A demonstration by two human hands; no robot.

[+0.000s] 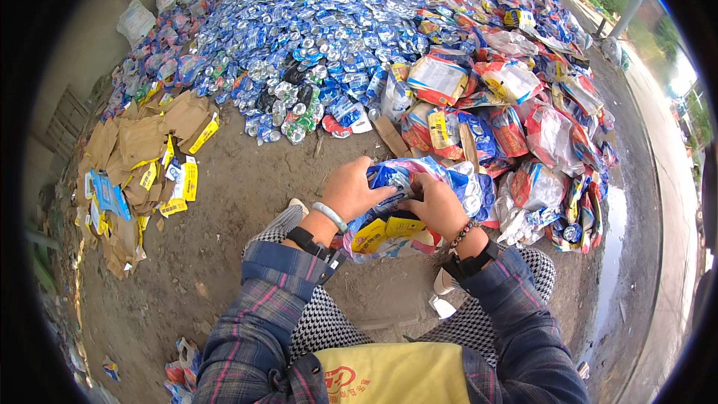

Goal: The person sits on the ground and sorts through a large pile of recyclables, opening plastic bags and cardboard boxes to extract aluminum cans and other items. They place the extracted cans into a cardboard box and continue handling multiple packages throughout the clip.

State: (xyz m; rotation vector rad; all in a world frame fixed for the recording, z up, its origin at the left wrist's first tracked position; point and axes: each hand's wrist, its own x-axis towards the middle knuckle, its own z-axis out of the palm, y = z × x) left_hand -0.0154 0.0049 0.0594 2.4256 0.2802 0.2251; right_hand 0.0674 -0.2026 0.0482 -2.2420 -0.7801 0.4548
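Between my knees is a blue, pink and white plastic bag (pixel 374 216), with crushed cans (pixel 474 193) showing at its right side. My left hand (pixel 350 188) grips the bag's left edge, thumb pointing inward. My right hand (pixel 440 207) has its fingers curled into the plastic near the middle of the top. The two hands are a short way apart, and folds of film lie between them. Yellow printed cardboard (pixel 387 231) shows in the bag's near side, below my hands. The fingertips are partly hidden by the plastic.
Ahead spreads a broad heap of crushed, mostly blue cans (pixel 314 28). Filled plastic bags (pixel 505 112) are piled at the right, close to my right hand. Flattened cardboard (pixel 140 140) lies at the left. Bare dirt ground (pixel 252 179) separates it from me; a wet strip (pixel 608 252) runs along the right.
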